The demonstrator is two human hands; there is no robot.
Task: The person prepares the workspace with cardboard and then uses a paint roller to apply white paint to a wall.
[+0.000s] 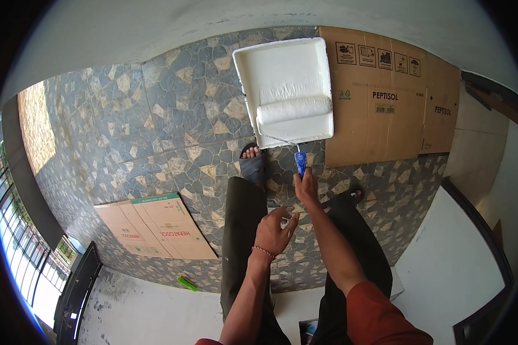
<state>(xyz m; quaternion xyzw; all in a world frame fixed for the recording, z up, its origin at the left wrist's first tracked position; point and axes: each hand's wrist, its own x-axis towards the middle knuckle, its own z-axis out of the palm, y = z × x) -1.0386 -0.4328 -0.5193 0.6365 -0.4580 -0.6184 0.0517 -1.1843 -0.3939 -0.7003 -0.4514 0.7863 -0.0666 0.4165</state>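
Observation:
My right hand (306,186) grips the blue handle (300,160) of a paint roller. The roller's sleeve (294,109), coated in white paint, rests across the lower half of a white paint tray (237,64). White paint (285,64) covers the tray's bottom, with ridged marks just beyond the sleeve. From the handle a thin wire frame runs over the tray's near rim. My left hand (276,230) holds nothing; its fingers are apart and slightly curled, below and left of my right hand. A beaded bracelet is on its wrist.
Flattened cardboard (375,125) lies right of the tray, and another cardboard sheet (155,228) lies at left. A bright green object (187,283) sits near the floor's edge. My sandalled foot (253,161) is close to the tray's near left corner. Patterned tiles (177,129) cover the floor.

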